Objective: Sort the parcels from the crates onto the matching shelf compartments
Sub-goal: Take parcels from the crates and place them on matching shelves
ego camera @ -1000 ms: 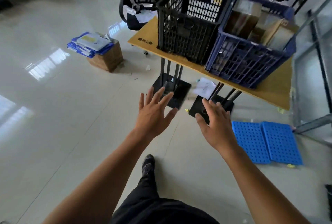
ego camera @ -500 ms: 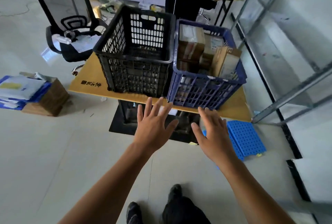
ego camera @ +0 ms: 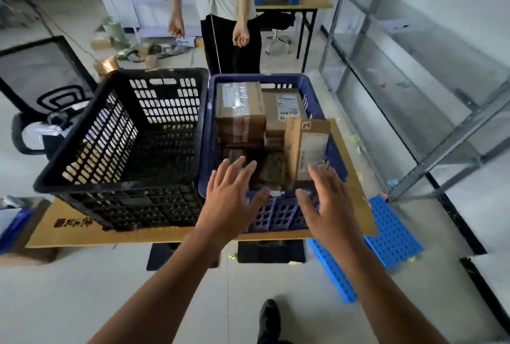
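Here both hands hang flat and spread, holding nothing. The left hand (ego camera: 229,200) and the right hand (ego camera: 327,202) hover over the near rim of the blue crate (ego camera: 278,215), palms down and apart from each other. Just beyond the fingertips, inside that crate, lie the parcels (ego camera: 240,111). One upright parcel (ego camera: 309,147) marked "2-3" stands closest to the right hand. The black crate (ego camera: 121,200) sits left of the left hand on the same table (ego camera: 82,230), and the metal shelf (ego camera: 452,133) stands to the right hand's right.
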